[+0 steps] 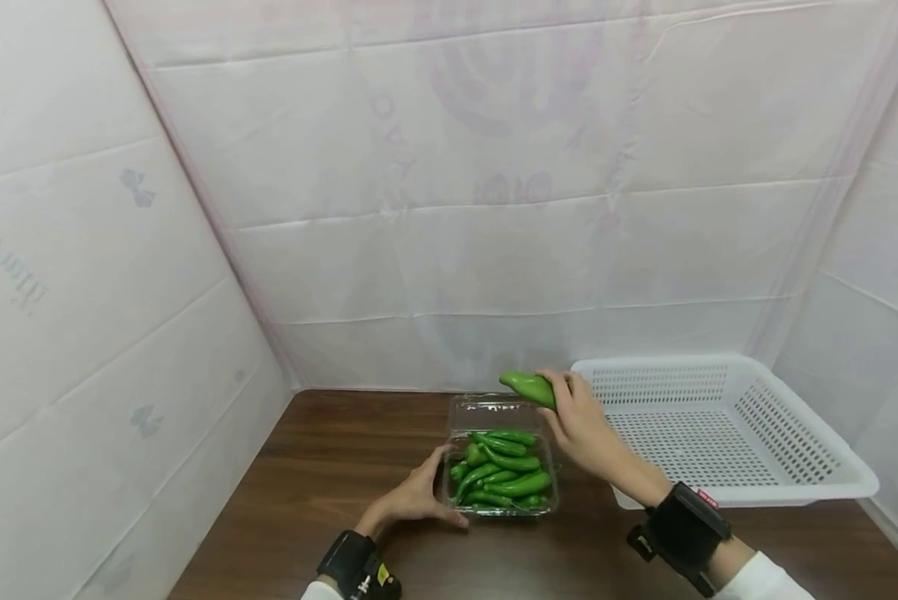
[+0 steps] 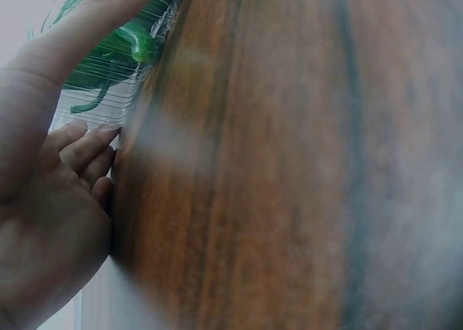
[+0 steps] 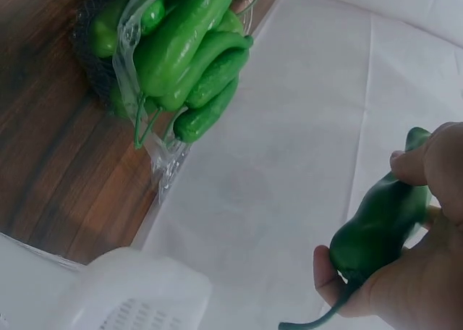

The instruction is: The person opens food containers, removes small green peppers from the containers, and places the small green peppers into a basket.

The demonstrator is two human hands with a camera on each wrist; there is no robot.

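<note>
Head view: the right hand (image 1: 584, 421) is raised above the wooden table (image 1: 321, 467), its fingers and thumb curled round a single green pepper (image 1: 529, 387), which juts out toward ten o'clock from the hand, over the far edge of the clear plastic tray (image 1: 499, 414); that tray sits at the table's middle, filled with more green peppers (image 1: 503, 477); the left hand (image 1: 414, 500) lies at the tray's eight o'clock, palm on the wood, fingers straight and pressed against the tray's left wall, holding nothing; the left wrist view shows those fingers (image 2: 87, 26) flat against the clear plastic; at the tray's three o'clock stands a white perforated basket (image 1: 794, 433), close beside it; pale sheeting (image 1: 494, 208) walls in the table at twelve, nine and three o'clock.
</note>
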